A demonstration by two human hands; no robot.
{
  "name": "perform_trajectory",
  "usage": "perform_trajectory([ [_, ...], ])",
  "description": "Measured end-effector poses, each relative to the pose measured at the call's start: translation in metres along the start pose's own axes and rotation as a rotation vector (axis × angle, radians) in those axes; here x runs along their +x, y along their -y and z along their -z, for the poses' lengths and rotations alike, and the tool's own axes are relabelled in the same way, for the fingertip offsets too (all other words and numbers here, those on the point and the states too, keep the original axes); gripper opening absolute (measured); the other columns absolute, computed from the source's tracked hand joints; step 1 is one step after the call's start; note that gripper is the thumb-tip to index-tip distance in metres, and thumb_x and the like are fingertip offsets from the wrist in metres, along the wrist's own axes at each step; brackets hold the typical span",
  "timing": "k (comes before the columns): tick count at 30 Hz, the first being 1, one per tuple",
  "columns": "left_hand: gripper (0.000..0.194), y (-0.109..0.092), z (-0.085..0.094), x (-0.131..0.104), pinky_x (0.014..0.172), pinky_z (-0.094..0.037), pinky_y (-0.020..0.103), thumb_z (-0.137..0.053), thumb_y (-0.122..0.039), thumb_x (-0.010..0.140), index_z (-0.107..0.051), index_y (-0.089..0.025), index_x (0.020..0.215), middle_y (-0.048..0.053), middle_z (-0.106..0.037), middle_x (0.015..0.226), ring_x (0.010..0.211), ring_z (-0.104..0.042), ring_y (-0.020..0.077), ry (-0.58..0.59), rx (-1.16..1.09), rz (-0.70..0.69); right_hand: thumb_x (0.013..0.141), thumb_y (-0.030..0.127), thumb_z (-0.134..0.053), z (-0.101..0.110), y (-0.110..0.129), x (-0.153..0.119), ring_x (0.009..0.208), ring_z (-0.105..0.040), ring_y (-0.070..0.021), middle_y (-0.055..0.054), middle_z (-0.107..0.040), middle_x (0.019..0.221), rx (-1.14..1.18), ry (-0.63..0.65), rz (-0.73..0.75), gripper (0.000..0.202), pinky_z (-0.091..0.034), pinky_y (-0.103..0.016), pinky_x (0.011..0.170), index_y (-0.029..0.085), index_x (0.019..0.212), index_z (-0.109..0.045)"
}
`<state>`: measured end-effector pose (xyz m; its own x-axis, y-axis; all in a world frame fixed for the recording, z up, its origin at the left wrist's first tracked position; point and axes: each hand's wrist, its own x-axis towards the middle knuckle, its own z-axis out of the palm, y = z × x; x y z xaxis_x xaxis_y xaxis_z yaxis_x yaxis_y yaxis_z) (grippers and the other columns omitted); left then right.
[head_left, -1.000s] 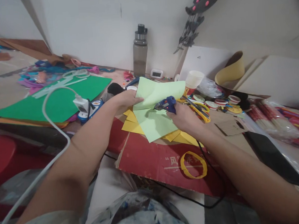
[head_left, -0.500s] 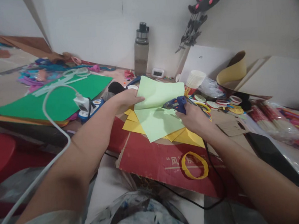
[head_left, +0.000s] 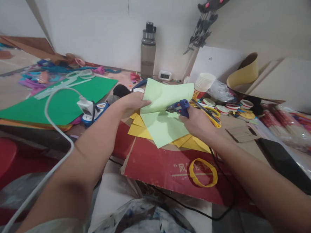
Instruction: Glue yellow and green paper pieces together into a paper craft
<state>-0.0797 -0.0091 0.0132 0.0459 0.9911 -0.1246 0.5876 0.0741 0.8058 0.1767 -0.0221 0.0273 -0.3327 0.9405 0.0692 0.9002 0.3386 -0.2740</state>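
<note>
Our right hand (head_left: 198,120) wraps the blue glue gun (head_left: 181,108), nozzle (head_left: 169,109) pointing left along the crease in the green paper (head_left: 164,128) between our hands — our left hand (head_left: 136,100) pinches the sheet's left edge

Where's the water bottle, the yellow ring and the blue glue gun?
Water bottle (head_left: 148,57): head view, on its grey body.
Yellow ring (head_left: 214,176): head view, on its band's right side.
Blue glue gun (head_left: 182,107): head view, on its body.

The red cardboard (head_left: 153,169) reads “风”, the rest blurred.
</note>
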Motion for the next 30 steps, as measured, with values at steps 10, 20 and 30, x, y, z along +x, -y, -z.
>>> perform_trajectory([
  [10,0.029,0.003,0.001,0.002,0.083,-0.051,0.027,-0.064,-0.037,0.081,-0.073,-0.016,0.098,0.008,-0.074,0.109,0.096,-0.068,0.0212,0.007,0.032,-0.042,0.092,0.028,-0.051,-0.001,0.022,-0.017,0.097,-0.067,-0.0290,-0.015,-0.071,0.106,0.072,0.074,0.087,0.026,-0.042,-0.030,0.069,0.016,0.113,-0.060],
  [20,0.032,0.000,0.004,0.004,0.086,-0.050,0.026,-0.062,-0.039,0.083,-0.073,-0.016,0.102,0.008,-0.075,0.107,0.097,-0.067,0.0213,-0.028,0.233,-0.045,0.092,0.030,-0.051,-0.006,0.044,-0.013,0.094,-0.066,-0.0281,-0.017,-0.072,0.106,0.103,0.129,0.169,0.028,-0.043,-0.031,0.070,0.013,0.113,-0.061],
  [30,0.033,-0.007,0.005,0.000,0.086,-0.048,0.026,-0.060,-0.040,0.084,-0.074,-0.015,0.101,0.009,-0.074,0.107,0.095,-0.067,0.0221,0.019,0.241,-0.031,0.091,0.029,-0.052,0.003,0.027,-0.020,0.091,-0.066,-0.0284,-0.016,-0.072,0.101,0.003,0.101,0.138,0.024,-0.041,-0.030,0.066,0.015,0.107,-0.062],
])
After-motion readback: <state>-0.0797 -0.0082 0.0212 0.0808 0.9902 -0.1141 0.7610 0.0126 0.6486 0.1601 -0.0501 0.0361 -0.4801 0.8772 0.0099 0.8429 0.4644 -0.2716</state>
